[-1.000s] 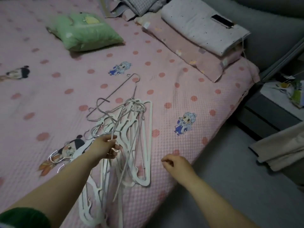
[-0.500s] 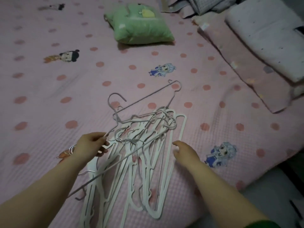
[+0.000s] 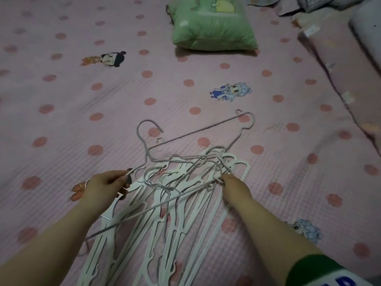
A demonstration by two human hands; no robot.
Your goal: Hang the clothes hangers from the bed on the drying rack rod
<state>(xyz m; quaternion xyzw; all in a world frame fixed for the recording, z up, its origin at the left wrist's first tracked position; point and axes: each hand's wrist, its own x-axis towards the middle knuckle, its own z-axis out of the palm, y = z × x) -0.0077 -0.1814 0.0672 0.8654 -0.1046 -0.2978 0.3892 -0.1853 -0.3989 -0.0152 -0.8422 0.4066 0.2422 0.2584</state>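
The pink bed (image 3: 82, 120) carries the whole tangle of hangers (image 3: 177, 213) near its edge. None looks hung yet and no drying rack shows, so I judge the task barely begun. The left hand (image 3: 103, 186) has its grip pinched on a wire hanger's bar. The right hand (image 3: 235, 188) has its grip curled round the hangers' ends.

The bedspread (image 3: 82, 120) is soft matt cloth with a fine waffle weave. The flat white hangers (image 3: 179, 234) look like smooth, faintly shiny plastic, and the thin wire hangers (image 3: 198, 131) are dull grey metal. At one o'clock, the green pillow (image 3: 212, 27) has a slight sheen.
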